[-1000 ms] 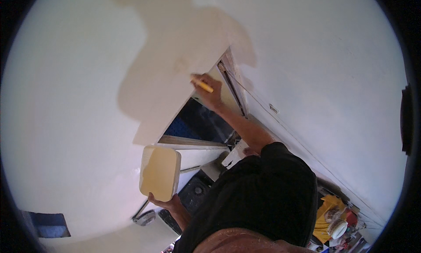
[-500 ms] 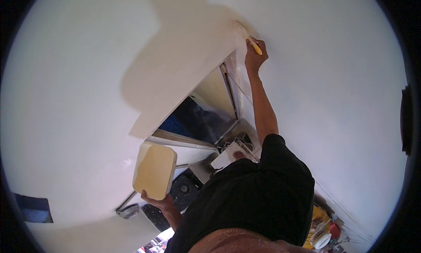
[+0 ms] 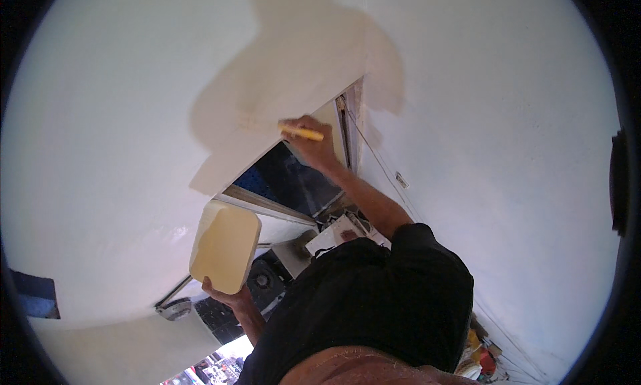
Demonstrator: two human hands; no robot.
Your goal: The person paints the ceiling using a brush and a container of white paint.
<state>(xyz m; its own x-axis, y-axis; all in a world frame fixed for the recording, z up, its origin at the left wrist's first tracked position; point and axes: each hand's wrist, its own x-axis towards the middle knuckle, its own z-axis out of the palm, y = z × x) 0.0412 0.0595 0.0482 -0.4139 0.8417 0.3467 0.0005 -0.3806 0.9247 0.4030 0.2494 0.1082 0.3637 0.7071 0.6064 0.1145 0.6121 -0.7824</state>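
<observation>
My right hand grips a yellow-handled brush, its head blurred, at the upper edge of an opening in the white wall; whether the tip touches the wall, I cannot tell. My left hand holds a pale, rectangular tub by its lower rim, with creamy material inside, below and left of the opening. My shadow falls on the wall above the brush.
A second wall with a thin cable and a small fitting stands on the right. Below are a black stove, a cluttered pile at lower right and a small dark recess at far left.
The brush went up and right to the corner half a second ago and is now back down and left. The tub has shifted slightly up and left in view, with the surroundings.
</observation>
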